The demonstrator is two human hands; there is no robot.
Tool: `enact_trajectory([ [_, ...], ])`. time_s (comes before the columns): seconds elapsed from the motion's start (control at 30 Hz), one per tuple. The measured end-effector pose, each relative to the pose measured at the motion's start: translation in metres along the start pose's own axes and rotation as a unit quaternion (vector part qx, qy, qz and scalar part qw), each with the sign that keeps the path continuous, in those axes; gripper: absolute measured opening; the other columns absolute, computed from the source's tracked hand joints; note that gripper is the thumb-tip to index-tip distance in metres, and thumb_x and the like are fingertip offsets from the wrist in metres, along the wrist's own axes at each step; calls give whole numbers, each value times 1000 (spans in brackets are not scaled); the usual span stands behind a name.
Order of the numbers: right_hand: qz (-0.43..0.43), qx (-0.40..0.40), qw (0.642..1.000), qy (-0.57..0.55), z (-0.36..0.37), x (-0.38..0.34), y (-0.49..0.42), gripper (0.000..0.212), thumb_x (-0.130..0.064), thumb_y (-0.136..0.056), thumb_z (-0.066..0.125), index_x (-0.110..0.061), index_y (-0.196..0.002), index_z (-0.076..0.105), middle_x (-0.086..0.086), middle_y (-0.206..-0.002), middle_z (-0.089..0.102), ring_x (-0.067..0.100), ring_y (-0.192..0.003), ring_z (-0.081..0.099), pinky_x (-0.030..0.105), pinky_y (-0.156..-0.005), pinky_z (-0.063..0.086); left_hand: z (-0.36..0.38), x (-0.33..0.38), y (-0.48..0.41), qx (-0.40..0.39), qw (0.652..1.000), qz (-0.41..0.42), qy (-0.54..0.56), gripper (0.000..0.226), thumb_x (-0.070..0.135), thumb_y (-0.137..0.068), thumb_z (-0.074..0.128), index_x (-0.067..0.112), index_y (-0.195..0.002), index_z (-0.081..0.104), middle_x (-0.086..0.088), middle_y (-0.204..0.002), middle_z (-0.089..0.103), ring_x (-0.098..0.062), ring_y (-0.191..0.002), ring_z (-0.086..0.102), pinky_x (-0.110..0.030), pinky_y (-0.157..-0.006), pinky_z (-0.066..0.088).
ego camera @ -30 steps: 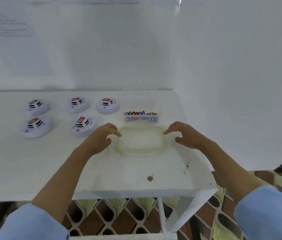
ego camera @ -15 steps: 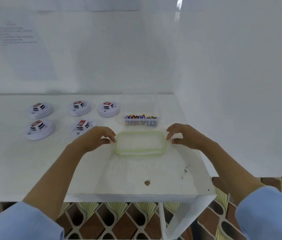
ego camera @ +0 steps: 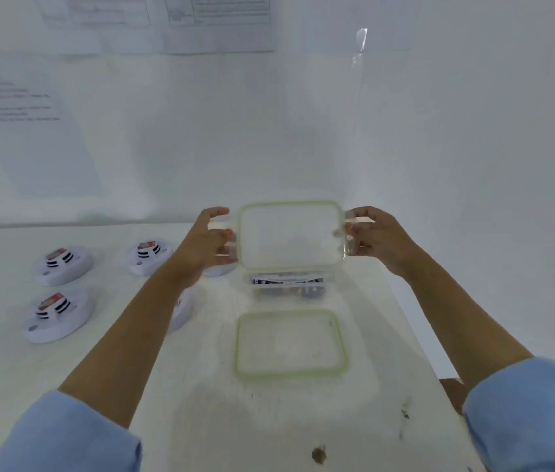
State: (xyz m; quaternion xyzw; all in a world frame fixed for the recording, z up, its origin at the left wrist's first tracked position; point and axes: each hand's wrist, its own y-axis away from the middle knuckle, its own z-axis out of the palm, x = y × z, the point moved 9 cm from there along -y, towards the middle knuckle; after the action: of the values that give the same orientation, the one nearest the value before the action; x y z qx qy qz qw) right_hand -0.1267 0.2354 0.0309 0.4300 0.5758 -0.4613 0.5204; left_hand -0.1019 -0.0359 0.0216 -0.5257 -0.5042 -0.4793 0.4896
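Both hands have left the sides of the lid and gone to the far clear box since half a second ago; the view has also tipped up toward the wall.

Left hand (ego camera: 206, 243): fingers curled round the left short side of the clear box (ego camera: 291, 236), just under its green rim. Right hand (ego camera: 376, 238): fingers pinching the right short side at the rim. Gripped from both ends. The box is blurred, and I cannot tell whether its base rests on the surface (ego camera: 201, 420) or is just off it.

Box stands at the far right part of the surface, close to the wall corner. Batteries (ego camera: 286, 284) lie in a row along its bottom.

Lid (ego camera: 291, 345), clear with a green rim, lies flat just near of the box, untouched.

Left of the arms: white round detectors with red and black labels, two in a far row (ego camera: 61, 265) (ego camera: 148, 257) and one nearer (ego camera: 56, 315). Another peeks out behind the left forearm (ego camera: 180, 311).

Printed sheets (ego camera: 218, 22) are taped on the far wall. Small brown spot (ego camera: 318, 454) at the near edge.
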Motion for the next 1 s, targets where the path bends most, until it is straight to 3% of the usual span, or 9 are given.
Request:
enact_trajectory([
  [0.1,2,45,999,-9,-7,-1,-31,25,-2,-87,59,-19,-104,54,10,-76,68,20,-51,55,27,-57,54,5,8,-32,-37,999,27,-13,35,0,-92,50,21,-119,44,-5,-79,54,-15,-70,57,-22,-66,57],
  [0.17,15,60,998,-2,-11,1,-49,24,1,-85,58,-15,-102,60,8,-71,65,21,-55,53,29,-61,53,7,8,-50,-54,997,27,-42,31,0,-91,52,15,-118,50,-6,-89,56,-15,-79,61,-17,-66,55],
  [0.3,40,53,998,20,-14,10,-79,29,3,-81,63,-5,-108,62,8,-70,58,10,-52,56,24,-64,57,6,1,-83,-52,997,3,-55,35,0,-90,54,10,-124,52,-7,-107,51,-17,-89,61,-13,-65,53],
  [0.37,47,51,997,21,-14,15,-92,33,5,-78,65,-5,-110,61,8,-69,54,6,-50,56,23,-62,58,6,-6,-98,-50,996,-11,-67,37,1,-89,57,14,-123,53,-8,-112,46,-23,-96,59,-21,-74,54],
  [0.47,76,58,995,43,-16,29,-109,38,4,-77,68,-3,-113,60,6,-67,53,14,-61,57,27,-68,57,4,-21,-116,-28,992,-44,-112,37,4,-88,60,19,-121,54,-9,-118,44,-27,-106,51,-33,-83,46],
  [0.57,121,61,989,67,-14,45,-119,36,5,-77,68,-5,-110,61,4,-68,55,16,-65,55,26,-68,55,3,-33,-125,-2,987,-69,-148,37,4,-88,59,17,-122,54,-8,-118,45,-24,-99,49,-30,-72,44],
  [0.73,177,66,981,51,-10,63,-128,34,6,-78,64,-4,-110,61,6,-82,59,18,-69,58,31,-67,56,4,-47,-130,-13,987,-117,-112,41,-2,-88,56,9,-128,50,-9,-118,46,-22,-87,55,-28,-68,49],
  [0.87,172,73,981,48,-8,63,-134,35,8,-78,63,-4,-111,60,5,-79,58,16,-66,56,28,-63,54,-1,-50,-137,13,989,-120,-90,44,-7,-86,56,6,-128,51,-9,-118,48,-15,-78,55,-27,-67,49],
  [1.0,169,96,980,38,-9,66,-144,33,7,-77,63,-5,-108,61,9,-88,57,17,-67,53,29,-69,51,-5,-54,-145,37,990,-129,-52,46,-10,-84,57,4,-127,51,-12,-118,51,-17,-80,57,-26,-67,49],
])
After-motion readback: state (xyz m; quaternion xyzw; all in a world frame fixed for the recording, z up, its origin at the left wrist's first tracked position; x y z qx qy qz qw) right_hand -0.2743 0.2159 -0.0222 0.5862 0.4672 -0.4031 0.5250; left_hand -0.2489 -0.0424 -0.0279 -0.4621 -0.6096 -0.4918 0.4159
